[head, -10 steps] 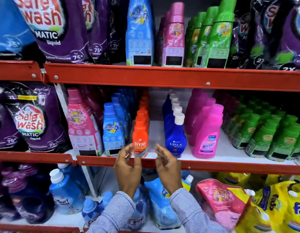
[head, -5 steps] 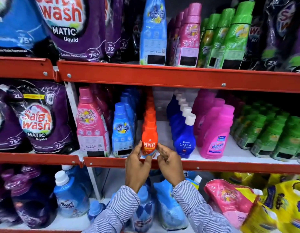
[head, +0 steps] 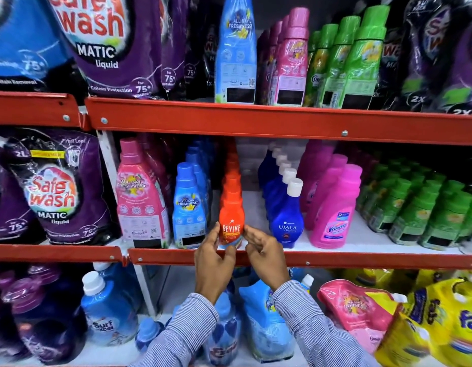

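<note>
Head view: the left hand [head: 215, 260] curls its fingers round the orange Revive bottle [head: 231, 218] at the red shelf [head: 335, 258] edge; the right hand [head: 266, 258] pinches its right side with curled fingers.

The Revive bottle [head: 231, 221] stands at the front edge of the middle shelf [head: 361, 258], heading a row of like bottles that runs back behind it. The left hand [head: 213, 266] holds its left side and the right hand [head: 266, 260] its right side. Just left of it stands a Comfort bottle [head: 188, 210], then a taller bottle [head: 142, 202], with a Safe Wash pouch [head: 57, 189] beyond the upright [head: 107, 154]. Just right stands the Ujala bottle [head: 287, 223], then the Vanish bottle [head: 335, 215], each fronting its own row. Refill pouches [head: 266, 327] sit on the shelf below the hands.
</note>
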A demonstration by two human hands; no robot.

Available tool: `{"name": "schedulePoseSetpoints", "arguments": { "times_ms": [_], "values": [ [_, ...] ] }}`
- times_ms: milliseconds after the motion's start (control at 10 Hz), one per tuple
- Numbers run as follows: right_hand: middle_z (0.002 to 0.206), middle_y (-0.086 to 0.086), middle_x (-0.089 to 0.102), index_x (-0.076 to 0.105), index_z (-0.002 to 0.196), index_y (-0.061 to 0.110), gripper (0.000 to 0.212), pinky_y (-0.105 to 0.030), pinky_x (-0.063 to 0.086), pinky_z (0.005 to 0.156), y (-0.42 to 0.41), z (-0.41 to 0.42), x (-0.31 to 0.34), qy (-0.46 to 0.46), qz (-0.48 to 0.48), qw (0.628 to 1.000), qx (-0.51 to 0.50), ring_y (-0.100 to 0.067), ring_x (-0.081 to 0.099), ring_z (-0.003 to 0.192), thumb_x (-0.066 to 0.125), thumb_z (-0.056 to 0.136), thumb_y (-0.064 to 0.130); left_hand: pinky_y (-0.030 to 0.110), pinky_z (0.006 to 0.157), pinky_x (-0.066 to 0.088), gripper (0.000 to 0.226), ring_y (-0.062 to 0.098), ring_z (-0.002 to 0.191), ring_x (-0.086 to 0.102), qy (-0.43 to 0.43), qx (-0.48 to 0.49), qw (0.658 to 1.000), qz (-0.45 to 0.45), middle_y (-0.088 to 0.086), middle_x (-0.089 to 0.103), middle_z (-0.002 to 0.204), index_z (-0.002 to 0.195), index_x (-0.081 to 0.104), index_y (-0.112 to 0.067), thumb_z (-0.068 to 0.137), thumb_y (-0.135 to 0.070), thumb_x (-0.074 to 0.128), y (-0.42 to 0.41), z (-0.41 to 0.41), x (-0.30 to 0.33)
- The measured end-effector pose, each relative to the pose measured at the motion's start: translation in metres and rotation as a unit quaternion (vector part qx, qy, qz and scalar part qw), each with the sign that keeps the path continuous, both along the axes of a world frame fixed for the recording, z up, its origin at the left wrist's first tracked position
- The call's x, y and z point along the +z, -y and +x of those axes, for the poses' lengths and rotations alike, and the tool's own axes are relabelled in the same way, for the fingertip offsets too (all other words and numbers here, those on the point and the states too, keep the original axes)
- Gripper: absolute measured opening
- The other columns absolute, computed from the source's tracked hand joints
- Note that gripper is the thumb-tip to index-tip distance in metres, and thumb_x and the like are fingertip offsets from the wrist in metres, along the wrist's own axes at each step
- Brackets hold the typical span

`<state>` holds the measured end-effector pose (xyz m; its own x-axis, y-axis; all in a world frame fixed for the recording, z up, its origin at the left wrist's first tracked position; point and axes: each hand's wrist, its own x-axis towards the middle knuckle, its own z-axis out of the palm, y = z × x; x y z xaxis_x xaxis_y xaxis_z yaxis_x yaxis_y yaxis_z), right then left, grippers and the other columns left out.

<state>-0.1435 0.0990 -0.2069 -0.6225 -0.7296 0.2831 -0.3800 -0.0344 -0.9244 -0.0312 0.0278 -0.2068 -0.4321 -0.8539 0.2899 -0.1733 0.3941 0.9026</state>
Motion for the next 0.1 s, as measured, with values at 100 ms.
{"name": "schedulePoseSetpoints", "arguments": {
  "times_ms": [100],
  "values": [
    [0.126,-0.005,0.066,0.058,0.129,0.007,0.046,-0.025,0.048,0.102,-0.0048,-0.0011,0.0023,0.04,-0.032,0.998,-0.02,-0.012,0.064,0.115,0.05,0.087,-0.009,0.046,0.117,0.046,0.065,0.021,0.135,0.058,-0.018,0.02,1.0,-0.012,0.01,0.058,0.148,0.149,0.049,-0.008,0.087,-0.006,0.071,-0.0027,-0.0019,0.0012]
  ]
}}
